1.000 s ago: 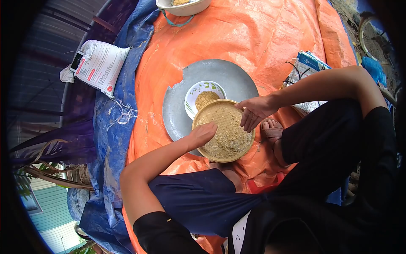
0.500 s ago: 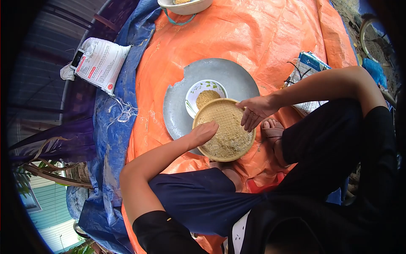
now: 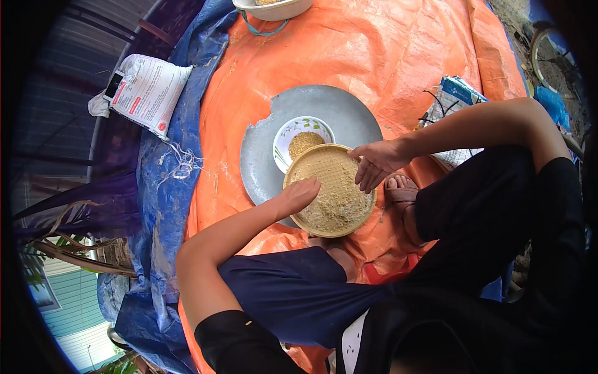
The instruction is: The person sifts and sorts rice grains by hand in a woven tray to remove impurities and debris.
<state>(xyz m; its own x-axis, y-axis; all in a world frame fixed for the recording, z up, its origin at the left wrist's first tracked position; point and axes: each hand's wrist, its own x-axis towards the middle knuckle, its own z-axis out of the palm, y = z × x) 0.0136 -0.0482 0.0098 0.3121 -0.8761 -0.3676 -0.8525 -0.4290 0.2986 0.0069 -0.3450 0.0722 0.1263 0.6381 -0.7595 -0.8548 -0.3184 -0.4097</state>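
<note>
A round yellow sieve basket [image 3: 333,227] holds pale, crumbly grain or husk material, spread mostly toward its near side. Over its left part is my left hand [image 3: 303,194], fingers curled in, with what they hold hidden. My right hand [image 3: 379,163] is at the sieve's right rim, fingers stretched and apart, thumb over the edge. Behind the sieve, partly covered by it, a white bowl [image 3: 284,138] with green leaf patterns holds golden grain [image 3: 305,142]. Bowl and sieve are above a large round grey metal tray [image 3: 258,156] with a jagged left edge.
An orange tarp [image 3: 305,56] lies under everything, bordered by a blue tarp [image 3: 168,212]. A printed white sack [image 3: 149,93] lies at the left. At the top stands a pale basin [image 3: 283,11]. Another bag [image 3: 458,93] is behind my right forearm. My sandaled foot [image 3: 402,190] is beside the sieve.
Both hands and the sieve look almost unmoved. My left hand has shifted very slightly to the left and up.
</note>
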